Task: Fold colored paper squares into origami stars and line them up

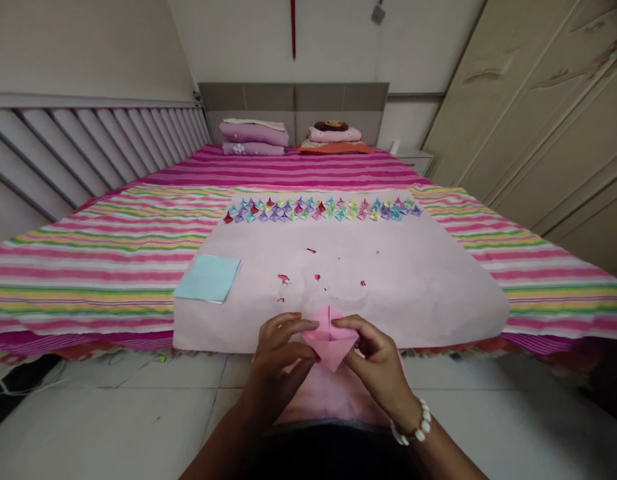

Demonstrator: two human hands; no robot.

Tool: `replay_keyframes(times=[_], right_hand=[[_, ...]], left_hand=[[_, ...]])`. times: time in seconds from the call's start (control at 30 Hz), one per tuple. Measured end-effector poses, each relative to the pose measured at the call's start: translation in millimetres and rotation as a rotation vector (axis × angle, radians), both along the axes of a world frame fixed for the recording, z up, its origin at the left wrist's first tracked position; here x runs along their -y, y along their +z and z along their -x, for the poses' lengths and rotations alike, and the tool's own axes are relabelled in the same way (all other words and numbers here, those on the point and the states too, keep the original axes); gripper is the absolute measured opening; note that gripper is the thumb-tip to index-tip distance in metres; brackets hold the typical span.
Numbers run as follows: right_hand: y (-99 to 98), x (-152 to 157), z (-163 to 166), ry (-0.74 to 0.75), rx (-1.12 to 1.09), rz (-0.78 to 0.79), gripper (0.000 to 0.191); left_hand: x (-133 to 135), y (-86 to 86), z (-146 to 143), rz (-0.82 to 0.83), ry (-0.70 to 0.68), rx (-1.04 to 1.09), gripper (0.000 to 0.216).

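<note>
A person's left hand [283,353] and right hand [377,360] hold a folded pink paper [333,348] over the near edge of a pale sheet [438,293] on a bed. Each hand's grip is closed on one side of the paper, fingertips pinching; its point faces near and an upright slit shows at the far end. The hands hide part of the sheet's near edge. A white bracelet [425,420] circles the right wrist.

Left on the sheet lies a light blue stack [208,279]; red scraps [283,278] dot the middle, and rows of small folded pieces [341,213] in many colors line the far end. Striped cloth [113,257] spreads on both sides. Far off, purple bedding [256,135] with a white flower print sits left of a pink and orange pile [333,140], before a headboard [268,97]. A grey tag [378,13] hangs on the far wall, too small to tell whether it bears writing. A slatted rail [113,147] runs along the left, a wardrobe [538,120] along the right.
</note>
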State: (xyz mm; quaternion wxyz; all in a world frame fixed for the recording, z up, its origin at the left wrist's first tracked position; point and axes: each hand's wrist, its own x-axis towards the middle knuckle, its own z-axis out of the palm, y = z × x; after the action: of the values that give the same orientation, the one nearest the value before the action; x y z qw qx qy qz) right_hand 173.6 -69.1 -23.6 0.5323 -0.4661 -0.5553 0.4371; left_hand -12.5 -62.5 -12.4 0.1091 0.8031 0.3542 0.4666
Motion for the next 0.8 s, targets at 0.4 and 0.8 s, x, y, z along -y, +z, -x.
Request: replay_keyframes(times=[0.4,0.8], right_hand=[[5.4,3.8,2.6,0.025,0.004,-0.042,0.02],[2.0,1.4,1.7,0.054,-0.105,0.183,0.023]], left_hand=[[0.2,-7.2,-6.0,0.124,0.111,0.138,0.032],[-3.1,0.7,-2.8,0.916,-0.13,0.376,0.016]])
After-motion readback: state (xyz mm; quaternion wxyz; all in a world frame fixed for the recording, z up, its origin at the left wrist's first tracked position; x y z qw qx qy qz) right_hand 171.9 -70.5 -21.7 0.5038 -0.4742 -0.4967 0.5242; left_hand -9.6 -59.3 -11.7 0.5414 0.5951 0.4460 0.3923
